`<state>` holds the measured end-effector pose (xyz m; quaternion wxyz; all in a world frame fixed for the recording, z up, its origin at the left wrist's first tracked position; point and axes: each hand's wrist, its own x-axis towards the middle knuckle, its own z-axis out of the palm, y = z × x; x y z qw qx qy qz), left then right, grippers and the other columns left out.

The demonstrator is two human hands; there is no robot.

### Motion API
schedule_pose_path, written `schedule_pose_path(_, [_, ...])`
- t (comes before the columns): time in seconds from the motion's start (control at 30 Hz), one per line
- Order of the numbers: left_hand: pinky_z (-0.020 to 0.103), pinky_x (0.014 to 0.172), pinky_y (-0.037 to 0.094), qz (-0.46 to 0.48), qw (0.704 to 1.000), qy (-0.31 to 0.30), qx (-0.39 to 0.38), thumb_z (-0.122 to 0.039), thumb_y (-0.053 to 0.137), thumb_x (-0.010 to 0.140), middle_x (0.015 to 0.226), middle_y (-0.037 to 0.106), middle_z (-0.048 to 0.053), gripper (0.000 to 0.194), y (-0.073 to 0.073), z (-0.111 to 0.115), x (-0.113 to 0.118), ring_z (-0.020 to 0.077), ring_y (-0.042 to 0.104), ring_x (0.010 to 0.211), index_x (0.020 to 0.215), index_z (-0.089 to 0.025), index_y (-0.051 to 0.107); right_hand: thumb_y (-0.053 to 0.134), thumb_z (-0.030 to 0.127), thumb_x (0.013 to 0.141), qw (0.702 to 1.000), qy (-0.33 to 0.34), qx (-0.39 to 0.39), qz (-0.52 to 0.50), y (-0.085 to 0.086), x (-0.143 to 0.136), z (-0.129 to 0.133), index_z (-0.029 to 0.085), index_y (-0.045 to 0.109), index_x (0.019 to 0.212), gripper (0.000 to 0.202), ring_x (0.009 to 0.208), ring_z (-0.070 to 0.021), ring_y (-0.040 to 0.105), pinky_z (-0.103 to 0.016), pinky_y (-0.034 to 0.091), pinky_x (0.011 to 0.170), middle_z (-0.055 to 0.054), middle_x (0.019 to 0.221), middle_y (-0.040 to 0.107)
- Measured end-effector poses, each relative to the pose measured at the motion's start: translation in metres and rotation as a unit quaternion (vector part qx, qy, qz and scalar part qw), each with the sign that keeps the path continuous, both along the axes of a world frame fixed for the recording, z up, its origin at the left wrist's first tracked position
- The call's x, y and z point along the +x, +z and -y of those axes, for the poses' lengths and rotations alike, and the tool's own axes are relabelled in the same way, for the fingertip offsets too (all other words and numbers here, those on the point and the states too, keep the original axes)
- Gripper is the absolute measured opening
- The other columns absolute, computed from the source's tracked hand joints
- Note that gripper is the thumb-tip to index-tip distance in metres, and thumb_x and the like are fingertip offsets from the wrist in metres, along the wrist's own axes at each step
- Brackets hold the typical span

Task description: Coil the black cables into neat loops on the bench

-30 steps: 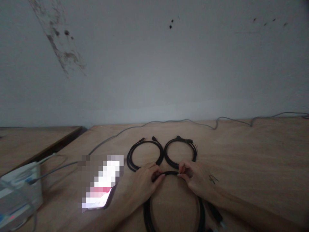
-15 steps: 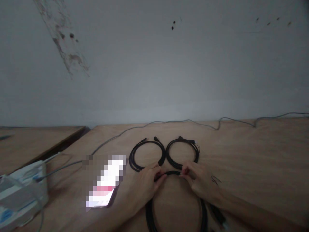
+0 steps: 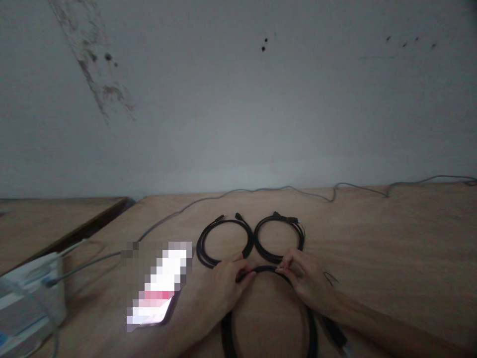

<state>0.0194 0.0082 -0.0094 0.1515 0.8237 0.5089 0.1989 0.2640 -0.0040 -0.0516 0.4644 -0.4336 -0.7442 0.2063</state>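
A large coil of black cable (image 3: 227,330) lies in front of me, its lower part cut off by the frame's bottom edge. My left hand (image 3: 227,283) pinches the top of this coil on its left side. A short way to the right, my right hand (image 3: 303,276) grips the same stretch between thumb and fingers. One dark cable connector (image 3: 335,334) sticks out below my right wrist. Beyond the hands rest two smaller coiled black cables, the left coil (image 3: 203,238) and the right coil (image 3: 257,237), their connectors pointing to the wall.
A phone with a lit, pixelated screen (image 3: 160,283) lies left of my left hand. Farther left stands a white power strip or box (image 3: 33,298) with a grey cord (image 3: 164,219) running along the wall. A thin dark twist tie (image 3: 330,278) lies right of my right hand.
The view has shifted slightly, so things sit a little further left and lower. Both hands keep their hold on the cable with hardly any movement.
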Motion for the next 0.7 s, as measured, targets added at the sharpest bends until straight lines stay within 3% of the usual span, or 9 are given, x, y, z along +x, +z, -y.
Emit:
schedule_pose_path(0.3, [0.027, 0.064, 0.033, -0.003, 1.000, 0.002, 0.006, -0.027, 0.062, 0.092, 0.080, 0.061, 0.000, 0.021, 0.001, 0.000, 0.001, 0.0167, 0.056, 0.073, 0.073, -0.019, 0.058, 0.069, 0.026, 0.089, 0.997, -0.043, -0.054, -0.035, 0.003, -0.004, -0.004, 0.025, 0.066, 0.096, 0.008, 0.077, -0.0201, 0.069, -0.034, 0.055, 0.074, -0.002, 0.084, 0.071])
schedule_pose_path(0.47, [0.027, 0.064, 0.035, 0.003, 1.000, 0.000, 0.010, -0.029, 0.064, 0.092, 0.083, 0.062, 0.000, 0.019, 0.002, 0.000, 0.000, 0.0170, 0.057, 0.074, 0.077, -0.019, 0.060, 0.074, 0.031, 0.085, 0.991, -0.024, -0.085, -0.100, 0.000, -0.001, -0.010, 0.025, 0.073, 0.093, 0.010, 0.083, -0.0208, 0.072, -0.034, 0.059, 0.077, -0.003, 0.091, 0.076])
schedule_pose_path(0.7, [0.027, 0.066, 0.038, 0.000, 1.000, -0.006, 0.020, -0.030, 0.061, 0.094, 0.087, 0.064, 0.000, 0.019, 0.004, 0.003, -0.001, 0.0172, 0.059, 0.078, 0.078, -0.020, 0.062, 0.074, 0.034, 0.085, 0.985, -0.020, -0.120, -0.119, 0.007, -0.003, -0.007, 0.025, 0.079, 0.094, 0.014, 0.082, -0.0215, 0.074, -0.035, 0.062, 0.076, -0.004, 0.087, 0.078])
